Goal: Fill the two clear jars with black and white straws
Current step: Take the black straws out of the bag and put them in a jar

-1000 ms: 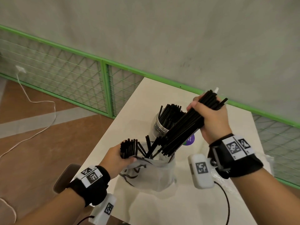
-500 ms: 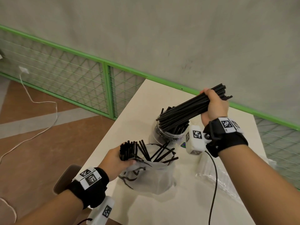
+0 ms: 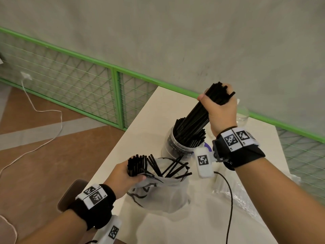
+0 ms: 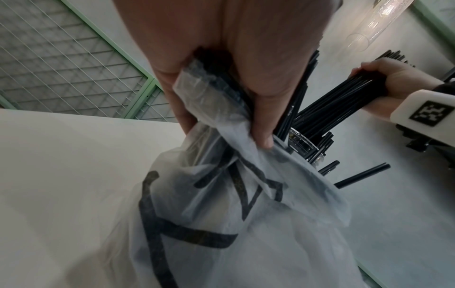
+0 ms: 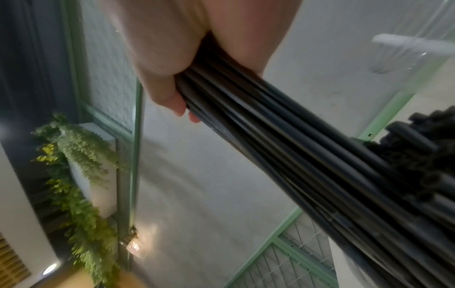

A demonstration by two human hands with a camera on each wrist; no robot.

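The right hand [image 3: 219, 110] grips a black bundle [image 3: 193, 120] angled into the crowded jar [image 3: 171, 145] on the bench [image 3: 154, 110], the left hand [image 3: 123, 175] pinching bag [image 3: 158, 194] and straws [image 3: 135, 164]; stray ends may catch the rim and spill.

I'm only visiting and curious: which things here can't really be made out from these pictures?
- Second clear jar: head view, mostly behind the right hand; contents unclear.
- Straws remaining in the plastic bag: cloudy film hides them.
- Left hand fingers: head view, wrapped behind the straws and the bag's edge.
- Straw ends inside the near jar: right wrist view, blurred.
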